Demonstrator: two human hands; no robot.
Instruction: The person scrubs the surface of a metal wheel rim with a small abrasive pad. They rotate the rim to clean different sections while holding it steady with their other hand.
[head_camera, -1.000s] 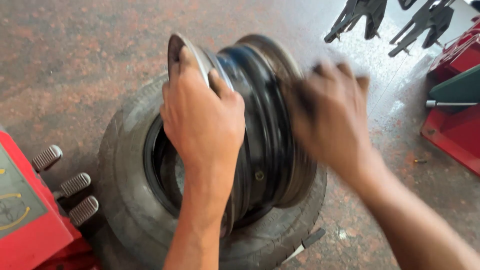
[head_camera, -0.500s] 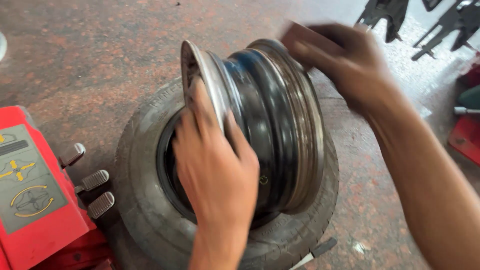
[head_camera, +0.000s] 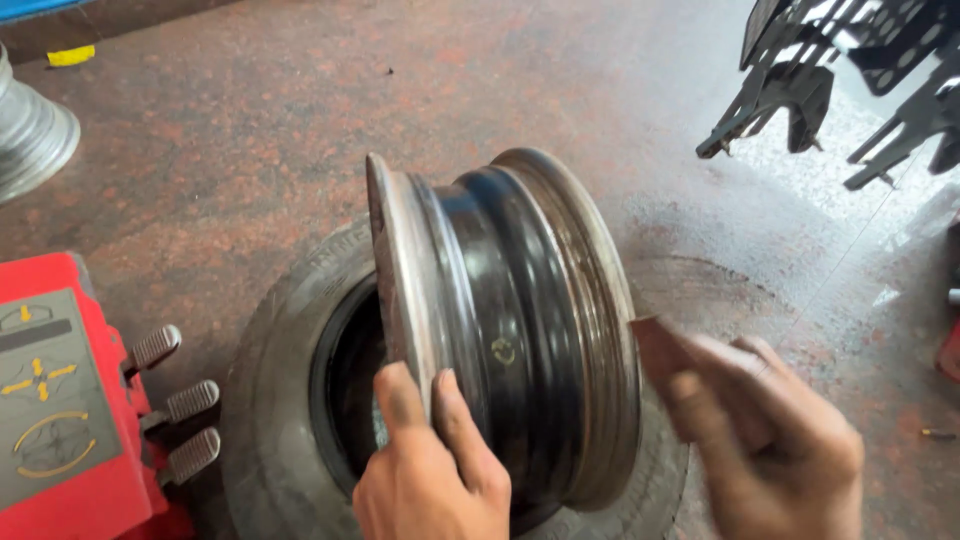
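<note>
A black steel wheel rim with worn silver edges stands on its side atop a tyre that lies flat on the floor. My left hand grips the rim's near left edge from below, fingers over the lip. My right hand is at the rim's lower right edge and holds a small brown piece of sandpaper against it. The hand is blurred.
A red machine with three metal pedals stands at the left. Part of a silver rim lies at the far left. A black metal frame stands at the top right. The floor is stained reddish stone.
My right hand has swept with the sandpaper from the rim's upper right edge down to its lower right edge. My left hand has slid lower along the rim's left edge.
</note>
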